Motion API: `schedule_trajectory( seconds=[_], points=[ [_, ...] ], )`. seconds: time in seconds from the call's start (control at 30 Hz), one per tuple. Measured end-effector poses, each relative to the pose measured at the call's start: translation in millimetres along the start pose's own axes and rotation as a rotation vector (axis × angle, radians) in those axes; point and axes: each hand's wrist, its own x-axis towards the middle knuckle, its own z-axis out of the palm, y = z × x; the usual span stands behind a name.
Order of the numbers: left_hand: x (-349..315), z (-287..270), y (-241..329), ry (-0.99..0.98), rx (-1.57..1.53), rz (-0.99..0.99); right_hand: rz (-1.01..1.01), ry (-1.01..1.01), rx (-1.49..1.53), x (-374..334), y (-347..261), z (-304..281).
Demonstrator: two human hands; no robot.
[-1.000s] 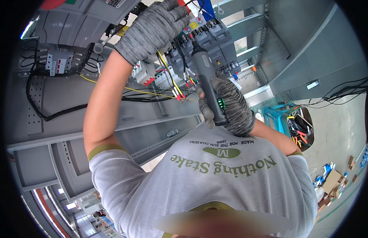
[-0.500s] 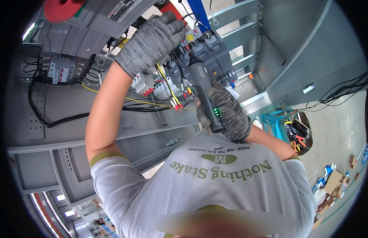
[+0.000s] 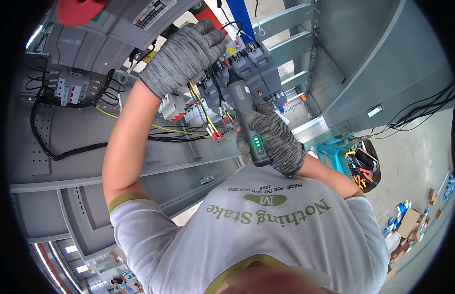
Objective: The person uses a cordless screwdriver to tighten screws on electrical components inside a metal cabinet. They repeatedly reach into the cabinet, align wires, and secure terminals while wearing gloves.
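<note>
My right hand (image 3: 277,139), in a grey knitted glove, is wrapped around a dark grey cordless electric screwdriver (image 3: 243,100) with lit green indicators. Its narrow tip points up at a row of grey switchgear terminals (image 3: 257,53); exact contact at the tip is hard to make out. My left hand (image 3: 185,59), gloved alike, lies over the left end of that row. Its fingers are bent and close together, with their undersides hidden. Black wires (image 3: 213,81) come out below this hand. Yellow-green and black leads with red ferrules (image 3: 215,134) dangle beneath, beside a white circuit breaker (image 3: 172,108).
A contactor block (image 3: 73,88) with a black cable bundle sits on the cabinet back at left. Above it hangs a grey housing with a red disc (image 3: 82,11). Cabinet walls (image 3: 384,73) close in the right side. A blue stool (image 3: 330,154) holds a tool bin (image 3: 367,169).
The view has shifted slightly, so most things sit a little further left. Both hands keep nearly the same places, and the screwdriver stays in my right hand.
</note>
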Motion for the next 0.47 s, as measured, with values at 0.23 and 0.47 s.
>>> schedule_trajectory(
  seconds=[0.23, 0.47],
  points=[
    [0, -1, -5, 0.007, -0.021, 0.048, -0.003, 0.087, -0.169, -5, -14, 12],
    [3, 4, -6, 0.029, -0.034, 0.031, 0.103, -0.129, 0.054, 4, -12, -4]
  ],
)
